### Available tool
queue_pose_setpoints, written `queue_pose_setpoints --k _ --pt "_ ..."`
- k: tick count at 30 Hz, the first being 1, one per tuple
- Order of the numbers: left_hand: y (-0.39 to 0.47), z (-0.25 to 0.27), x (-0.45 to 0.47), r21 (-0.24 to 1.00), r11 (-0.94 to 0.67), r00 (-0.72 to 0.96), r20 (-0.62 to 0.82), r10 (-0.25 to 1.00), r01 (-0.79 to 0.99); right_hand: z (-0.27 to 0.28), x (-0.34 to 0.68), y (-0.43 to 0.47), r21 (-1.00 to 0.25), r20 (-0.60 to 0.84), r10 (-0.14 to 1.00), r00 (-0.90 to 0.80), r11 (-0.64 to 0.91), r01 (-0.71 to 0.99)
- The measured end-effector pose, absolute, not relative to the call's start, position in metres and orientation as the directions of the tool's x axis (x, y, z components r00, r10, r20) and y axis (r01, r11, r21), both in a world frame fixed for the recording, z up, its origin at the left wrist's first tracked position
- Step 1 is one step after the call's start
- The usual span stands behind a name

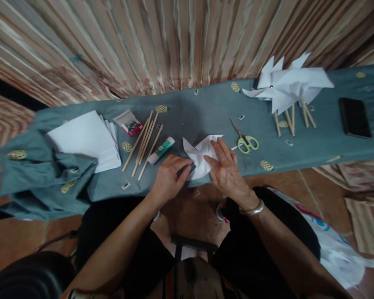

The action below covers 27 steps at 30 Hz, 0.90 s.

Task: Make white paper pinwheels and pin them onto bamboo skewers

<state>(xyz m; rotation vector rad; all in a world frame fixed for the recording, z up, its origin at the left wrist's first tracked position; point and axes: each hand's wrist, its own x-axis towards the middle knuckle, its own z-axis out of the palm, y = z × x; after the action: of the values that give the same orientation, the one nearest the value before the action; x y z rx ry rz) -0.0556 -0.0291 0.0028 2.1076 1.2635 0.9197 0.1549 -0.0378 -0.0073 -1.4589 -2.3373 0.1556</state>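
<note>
A white paper pinwheel point(201, 154) with curled blades lies at the near edge of the cloth-covered table, between my hands. My left hand point(169, 177) is closed around a small dark object point(187, 168) at the pinwheel's left side; its kind is hard to make out. My right hand point(226, 169) has its fingers stretched out, the tips touching the pinwheel's right side. Just left of my left hand lies a glue stick point(162, 150), beside several wooden sticks point(146, 139). Green-handled scissors point(246, 141) lie beyond my right hand.
On the left are a stack of white paper point(87, 141) and an open red box of small metal pins point(129, 123). Several pinwheels on sticks point(294, 85) lie at the far right, near a black phone point(355, 117). A striped curtain point(180, 41) hangs behind the table.
</note>
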Motion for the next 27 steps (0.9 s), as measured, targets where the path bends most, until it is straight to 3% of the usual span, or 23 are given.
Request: queue_pose_setpoints --k 13,16,18,22,27 --pt "-0.031 -0.003 -0.068 0.890 -0.170 0.170 0.107 0.980 0.423 -0.010 0.161 -0.030 -0.323 0.240 0.880 -0.411 0.471 0.821" --pt "-0.033 -0.006 -0.066 0.967 -0.018 0.108 -0.010 0.994 0.254 -0.010 0.159 -0.029 -0.316 0.247 0.880 -0.406 0.469 0.825" --pt "-0.034 -0.007 -0.063 0.992 0.123 0.078 -0.125 0.989 0.038 -0.010 0.158 -0.027 -0.312 0.253 0.881 -0.400 0.465 0.828" --pt "-0.038 -0.001 -0.052 0.858 0.355 0.088 -0.348 0.933 -0.372 -0.008 0.155 -0.024 -0.298 0.270 0.880 -0.392 0.463 0.835" --pt "-0.043 0.014 -0.041 0.679 0.506 0.163 -0.504 0.848 -0.531 -0.005 0.154 -0.020 -0.303 0.286 0.872 -0.396 0.475 0.827"
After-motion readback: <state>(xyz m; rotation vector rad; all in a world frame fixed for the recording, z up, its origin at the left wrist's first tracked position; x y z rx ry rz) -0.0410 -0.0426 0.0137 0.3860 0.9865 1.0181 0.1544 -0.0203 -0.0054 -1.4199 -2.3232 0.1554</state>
